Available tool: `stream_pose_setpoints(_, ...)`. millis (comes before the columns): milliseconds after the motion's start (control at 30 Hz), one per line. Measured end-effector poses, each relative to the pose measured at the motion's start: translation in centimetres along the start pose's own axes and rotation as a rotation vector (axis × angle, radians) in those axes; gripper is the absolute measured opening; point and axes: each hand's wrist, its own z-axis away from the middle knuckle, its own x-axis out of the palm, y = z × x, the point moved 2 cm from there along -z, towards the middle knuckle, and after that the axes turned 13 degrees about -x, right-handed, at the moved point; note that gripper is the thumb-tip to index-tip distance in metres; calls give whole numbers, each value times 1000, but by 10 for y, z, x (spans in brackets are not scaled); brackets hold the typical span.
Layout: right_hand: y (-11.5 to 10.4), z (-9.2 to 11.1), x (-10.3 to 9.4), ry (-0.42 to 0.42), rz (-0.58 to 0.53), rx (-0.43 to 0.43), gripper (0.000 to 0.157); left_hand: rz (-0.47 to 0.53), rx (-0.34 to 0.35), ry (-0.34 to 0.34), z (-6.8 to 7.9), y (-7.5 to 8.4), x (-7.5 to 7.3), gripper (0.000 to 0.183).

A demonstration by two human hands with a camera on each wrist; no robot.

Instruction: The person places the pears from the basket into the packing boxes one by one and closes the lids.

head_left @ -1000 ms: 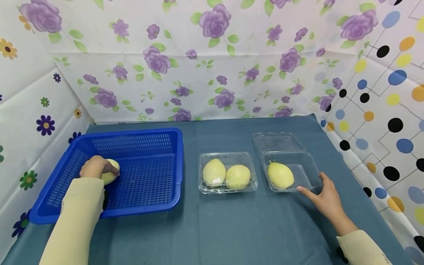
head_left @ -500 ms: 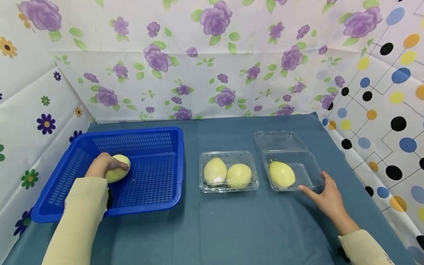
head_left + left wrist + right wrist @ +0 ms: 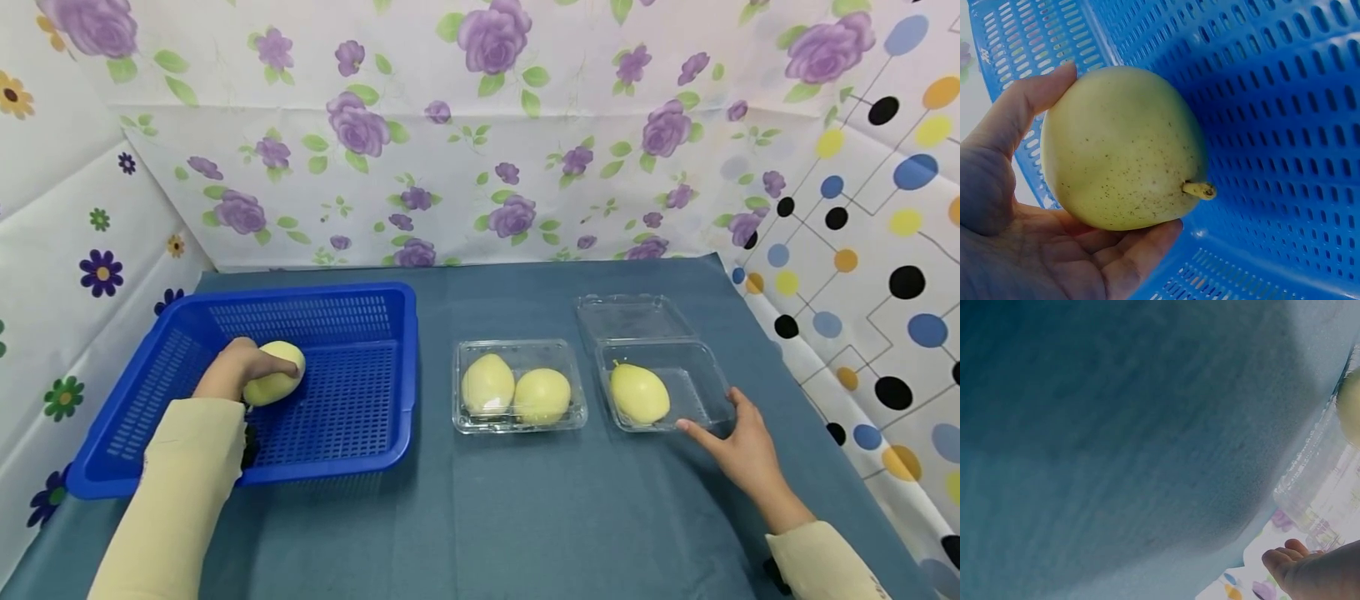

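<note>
A pale yellow-green pear [image 3: 279,385] is gripped by my left hand [image 3: 238,368] inside the blue basket [image 3: 408,392]. In the left wrist view my thumb lies on one side of the pear [image 3: 1122,150] and the fingers curl under the other, its short stem pointing away from the palm. My right hand [image 3: 742,450] holds the near right corner of an open clear plastic box [image 3: 693,392], thumb at the front edge and fingers at the right side. Inside this box one yellow pear [image 3: 639,395] lies at the left.
Between basket and open box stands a second clear box [image 3: 517,348], its lid down over two pears [image 3: 487,385]. The open box's lid [image 3: 633,317] lies back toward the wall. A blue-grey cloth [image 3: 510,517] covers the table; patterned sheets [image 3: 450,192] hang behind and at both sides.
My left hand has moved right and slightly farther back within the basket, carrying the pear. The right hand stays at the corner of the open box.
</note>
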Motion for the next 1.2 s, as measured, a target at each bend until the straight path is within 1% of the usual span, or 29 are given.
stream_pose_setpoints(200,0,1,0,2,3,-1,106,11,20,-19,2,5,3,97)
stream_pose_setpoints(500,0,1,0,2,-1,-3,106,38,63,-1,6,7,3,94)
stream_pose_setpoints(667,0,0,0,-6,-1,-2,107,20,98,19,13,12,1,95)
stream_pose_setpoints(867,2,-1,-2,-17,-5,5,107,39,125,46,20,21,0,93)
stream_pose_setpoints(933,2,-2,-2,-25,-5,11,108,50,131,53,21,23,-1,92)
stream_pose_setpoints(1133,1,-4,-1,-60,-2,38,110,44,158,69,23,27,-2,94)
stream_pose_setpoints(1200,1,-3,-1,-58,-3,41,110,53,170,78,23,29,-2,93)
